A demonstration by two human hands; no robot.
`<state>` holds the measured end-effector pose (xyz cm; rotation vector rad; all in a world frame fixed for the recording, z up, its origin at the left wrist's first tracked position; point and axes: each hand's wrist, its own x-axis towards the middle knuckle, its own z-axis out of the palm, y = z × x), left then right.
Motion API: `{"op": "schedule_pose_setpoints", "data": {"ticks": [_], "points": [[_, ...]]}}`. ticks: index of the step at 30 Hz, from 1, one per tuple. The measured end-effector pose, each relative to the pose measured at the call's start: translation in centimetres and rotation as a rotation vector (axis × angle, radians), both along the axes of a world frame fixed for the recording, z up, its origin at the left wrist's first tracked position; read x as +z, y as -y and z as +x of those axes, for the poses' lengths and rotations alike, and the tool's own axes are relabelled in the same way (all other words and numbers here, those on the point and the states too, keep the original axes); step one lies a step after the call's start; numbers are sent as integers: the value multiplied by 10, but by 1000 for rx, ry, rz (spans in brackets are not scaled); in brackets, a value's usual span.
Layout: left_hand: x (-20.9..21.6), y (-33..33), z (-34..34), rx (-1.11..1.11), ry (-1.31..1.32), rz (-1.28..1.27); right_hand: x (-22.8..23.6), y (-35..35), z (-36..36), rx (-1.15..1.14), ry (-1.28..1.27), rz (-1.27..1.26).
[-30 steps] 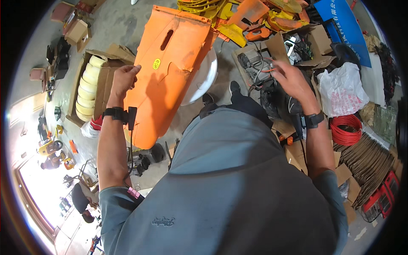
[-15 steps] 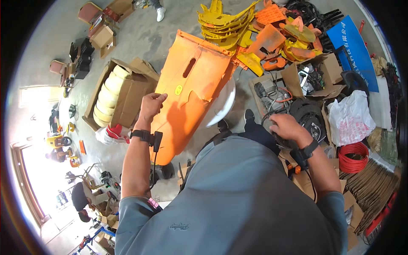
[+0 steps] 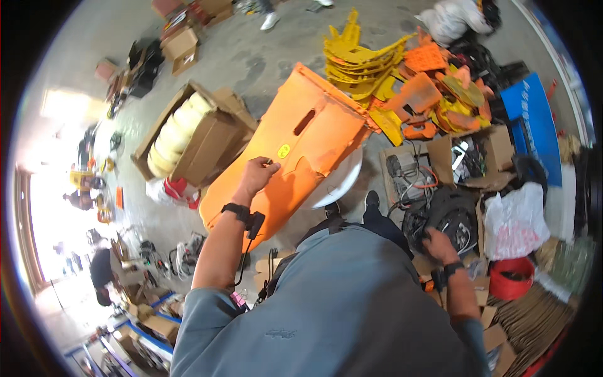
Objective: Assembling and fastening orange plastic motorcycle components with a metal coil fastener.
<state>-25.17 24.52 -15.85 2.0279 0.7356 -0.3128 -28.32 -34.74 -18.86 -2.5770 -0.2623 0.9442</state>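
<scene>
Your left hand (image 3: 256, 176) is clamped on the near edge of the big orange panel (image 3: 295, 157), whose long axis runs up and right, away from you over the floor. Your right hand (image 3: 438, 244), well apart, rests on the black wheel (image 3: 449, 217); I cannot tell its grip.

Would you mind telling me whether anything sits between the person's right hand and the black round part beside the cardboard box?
Nothing visible does: the right hand already rests on the black round part, fingers on its near edge. The left hand is likewise directly on the orange panel, with no object between them.
</scene>
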Motion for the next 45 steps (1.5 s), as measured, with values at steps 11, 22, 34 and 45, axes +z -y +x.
{"op": "schedule_pose_setpoints", "data": {"ticks": [11, 22, 34, 45], "points": [[-25, 30, -6, 3, 25, 273, -24, 15, -83, -692, -469, 294], [-40, 7, -11, 40, 110, 389, 34, -26, -25, -645, -362, 116], [-18, -1, -23, 127, 87, 309, 47, -47, -4, -717, -448, 212], [-16, -10, -19, 34, 90, 264, -4, -25, -29, -731, -379, 351]]}}
